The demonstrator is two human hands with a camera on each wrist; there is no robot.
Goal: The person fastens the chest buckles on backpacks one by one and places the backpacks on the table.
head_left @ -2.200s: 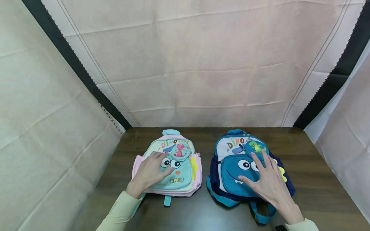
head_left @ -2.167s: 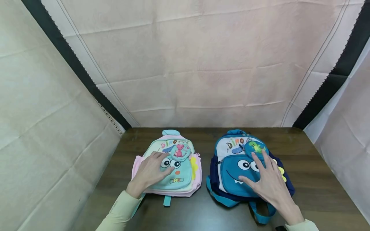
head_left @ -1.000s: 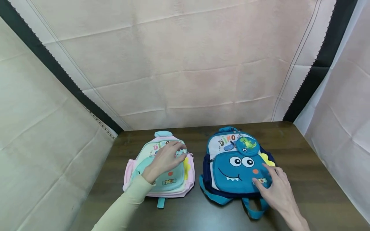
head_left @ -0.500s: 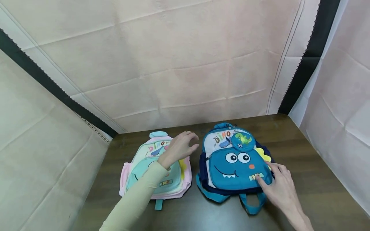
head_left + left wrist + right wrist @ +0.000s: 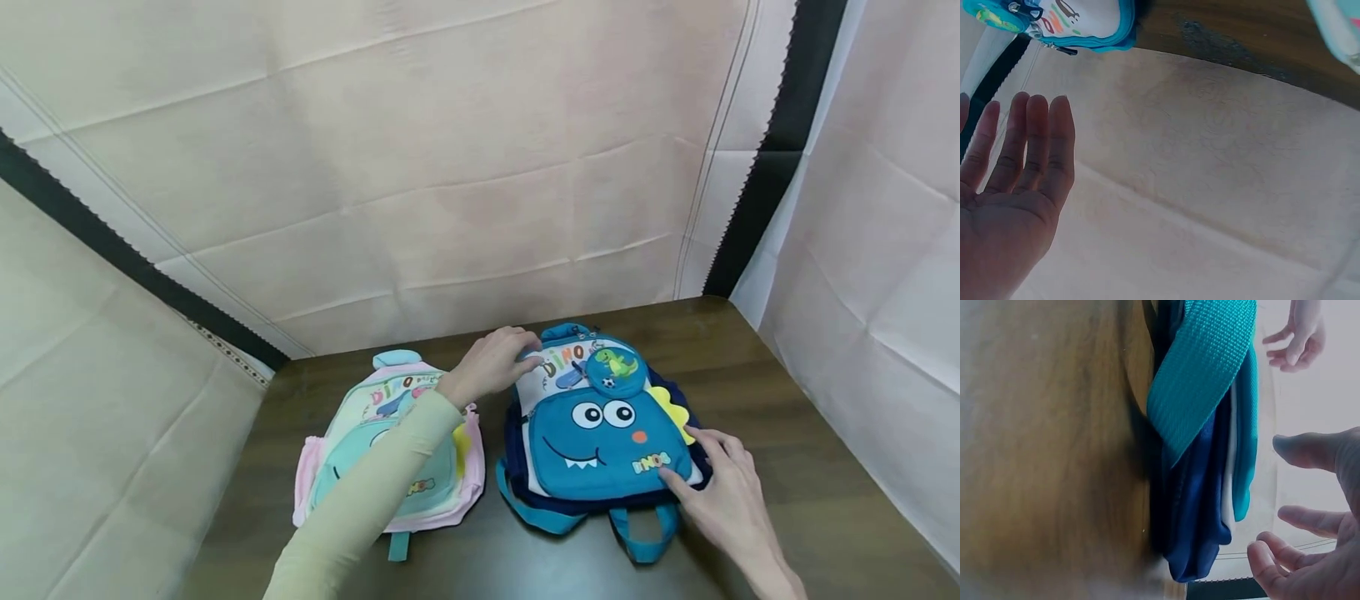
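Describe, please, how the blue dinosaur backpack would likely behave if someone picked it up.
The blue dinosaur backpack would probably flex and sag, since its navy side fabric shows soft folds. Its teal webbing strap might dangle, as it forms a loose loop. Rolling seems unlikely, because the backpack lies broad side down on the wooden table.

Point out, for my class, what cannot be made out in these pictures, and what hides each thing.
Head view: the middle of the pink-and-mint backpack, behind the left sleeve.
Head view: the back of the blue backpack, turned down toward the table.
Left wrist view: most of the blue backpack, beyond the top edge.
Right wrist view: part of the right hand, beyond the right edge.
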